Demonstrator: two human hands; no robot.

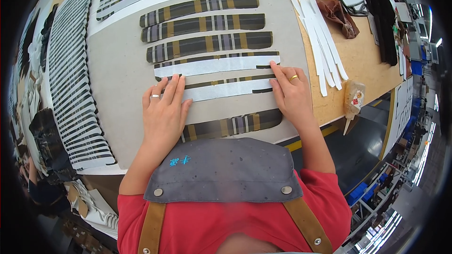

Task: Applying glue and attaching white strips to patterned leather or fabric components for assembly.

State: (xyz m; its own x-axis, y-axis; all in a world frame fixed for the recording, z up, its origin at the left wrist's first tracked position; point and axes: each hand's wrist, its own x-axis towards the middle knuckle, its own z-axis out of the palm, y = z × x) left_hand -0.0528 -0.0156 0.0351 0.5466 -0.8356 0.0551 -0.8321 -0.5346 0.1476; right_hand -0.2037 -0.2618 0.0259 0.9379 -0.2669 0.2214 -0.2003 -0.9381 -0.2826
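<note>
My left hand (pixel 164 106) lies with its fingers stretched out over the left ends of two plaid fabric strips, each with a white strip along it. Its fingertips touch the lower edge of the farther white strip (pixel 214 66), while the nearer white strip (pixel 219 91) runs out from beside the hand. My right hand (pixel 293 91) rests at the right ends of the same pair, index fingertip pressing the farther one, fingers extended. Neither hand grips anything. Three bare plaid strips (pixel 207 40) lie beyond, and another plaid strip (pixel 235 125) lies nearest me, partly covered by my apron.
Loose white strips (pixel 322 42) fan out on the wooden table at right, near a squeeze bottle (pixel 354 99) with a nozzle and a crumpled brown piece (pixel 338 16). Long overlapping rows of strips (pixel 70 80) line the left side. A grey board (pixel 113 66) lies beneath the work.
</note>
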